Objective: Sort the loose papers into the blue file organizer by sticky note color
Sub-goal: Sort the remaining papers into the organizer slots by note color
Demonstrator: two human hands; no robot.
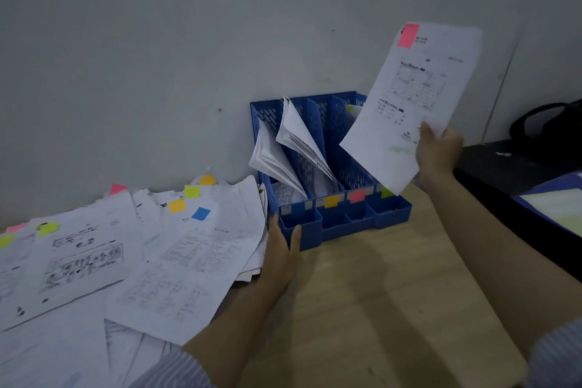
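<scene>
Fingers (448, 138) of the right hand (436, 149) pinch the lower edge of a raised sheet, thumb on the printed face and the rest curled behind it. On the left hand (282, 249) the fingers lie straight and slightly spread, resting against the edge of the paper pile and the front corner of the organizer, holding nothing.

Across the left of the wooden table (378, 293) spreads the pile of loose papers (132, 261), overlapping and fanned, with yellow, green, pink and blue notes poking out along the far edge. Thin sheets like these likely slide over one another, so a single page is best taken by a free corner or edge, peeled up rather than dragged.

Against the wall stands the blue file organizer (333, 198), rigid perforated plastic; its two left slots hold slumped, curling papers, and orange, pink and green labels mark its front.

Above its right side hangs the held sheet (409, 98), light and limp, tilted and bowing. Held at one edge only, it will probably flop; a grip nearer the middle of a long side should keep it stiffer for slotting in.

At its top corner sits a pink sticky note (408, 35), matching the pink label (357, 196).
</scene>
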